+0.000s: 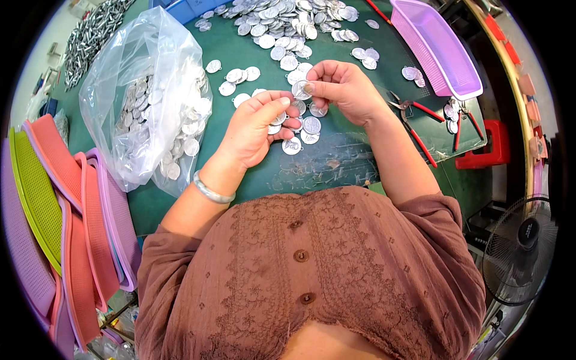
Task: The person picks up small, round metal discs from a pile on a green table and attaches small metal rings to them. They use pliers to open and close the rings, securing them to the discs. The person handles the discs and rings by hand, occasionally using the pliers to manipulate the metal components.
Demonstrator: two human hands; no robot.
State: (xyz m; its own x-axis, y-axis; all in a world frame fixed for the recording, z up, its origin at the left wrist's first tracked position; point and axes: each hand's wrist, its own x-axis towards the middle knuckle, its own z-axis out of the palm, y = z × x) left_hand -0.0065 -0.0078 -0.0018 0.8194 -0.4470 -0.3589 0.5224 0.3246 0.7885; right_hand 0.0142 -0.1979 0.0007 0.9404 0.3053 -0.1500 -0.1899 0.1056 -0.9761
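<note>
Between the thumb and fingers of my right hand [341, 90] is a round silver medallion [301, 90] with a small loop, held up over the green table [336, 162]. My left hand [258, 126] is curled just to its left, with several medallions [277, 123] gathered in its fingers. Loose medallions [311, 125] lie on the table beneath and between both hands. Farther back a large heap of medallions [282, 18] spreads over the tabletop. To the left of my left hand stands a clear plastic bag [144, 54] with many medallions inside.
Red-handled pliers [414, 114] lie right of my right hand. A purple basket [435, 48] stands at the back right. Stacked plastic baskets [66, 222] crowd the left side, and small metal parts [96, 39] are piled at the far left. A fan [521, 246] stands at the right.
</note>
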